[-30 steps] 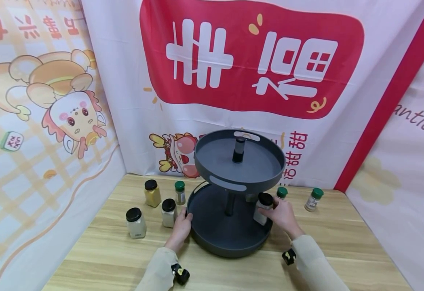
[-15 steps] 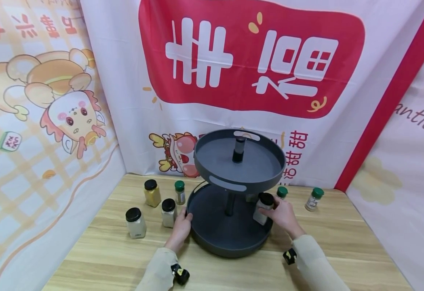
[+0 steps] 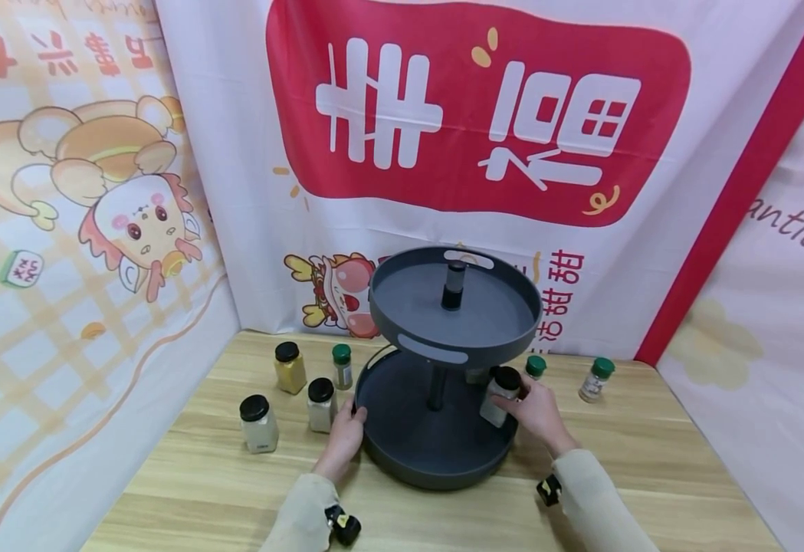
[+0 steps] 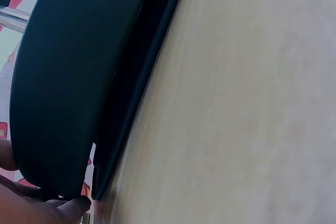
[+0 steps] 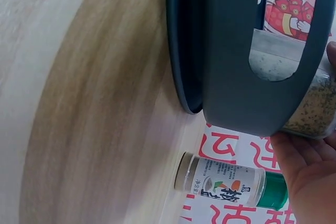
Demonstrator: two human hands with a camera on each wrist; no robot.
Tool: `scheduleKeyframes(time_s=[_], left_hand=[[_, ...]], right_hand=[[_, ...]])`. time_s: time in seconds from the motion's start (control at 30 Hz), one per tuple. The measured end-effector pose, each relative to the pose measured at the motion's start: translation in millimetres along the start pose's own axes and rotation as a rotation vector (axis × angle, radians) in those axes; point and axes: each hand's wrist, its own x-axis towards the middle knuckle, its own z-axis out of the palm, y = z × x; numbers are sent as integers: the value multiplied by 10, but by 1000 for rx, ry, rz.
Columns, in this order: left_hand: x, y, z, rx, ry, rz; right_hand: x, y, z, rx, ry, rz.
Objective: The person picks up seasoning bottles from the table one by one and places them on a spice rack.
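Dark grey plastic forms the two round trays near the middle of the head view: the lower tray (image 3: 408,452) stands on the wood-grain worktop (image 3: 181,491), and the upper tray (image 3: 411,303) sits above it on a central post (image 3: 435,387).

At the lower tray's left edge, the left hand (image 3: 343,438) grips the rim, thumb on one side and fingers on the other. At the tray's right side, the right hand (image 3: 539,412) has its fingers closed round a clear jar with a black lid (image 3: 497,409), just inside the rim; whether the jar's base touches the tray floor cannot be told.

Left of the trays in the frame are a yellow-filled jar (image 3: 290,376), a slim green-capped bottle (image 3: 342,369), a pale-filled jar (image 3: 321,410) near the left hand and another pale-filled jar (image 3: 260,429) farther left. A green-topped container (image 3: 535,366) shows partly behind the right hand, and a green-lidded shaker (image 3: 593,383) stands farther right. Behind hangs a white cloth with a red panel (image 3: 457,180).
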Motion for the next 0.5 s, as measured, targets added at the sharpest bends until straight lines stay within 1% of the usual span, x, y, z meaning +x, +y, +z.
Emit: scheduleKeyframes(time_s=[0.1, 0.23, 0.43, 0.5], left_hand=[[-32, -4, 17, -20, 8, -19], [-50, -9, 29, -26, 18, -20], [-71, -13, 40, -8, 33, -14], [-82, -7, 44, -8, 30, -21]], right_hand=[[-11, 9, 7, 13, -1, 22], [-20, 11, 13, 46, -10, 34], [-21, 35, 27, 70, 2, 25], [-18, 44, 30, 82, 6, 21]])
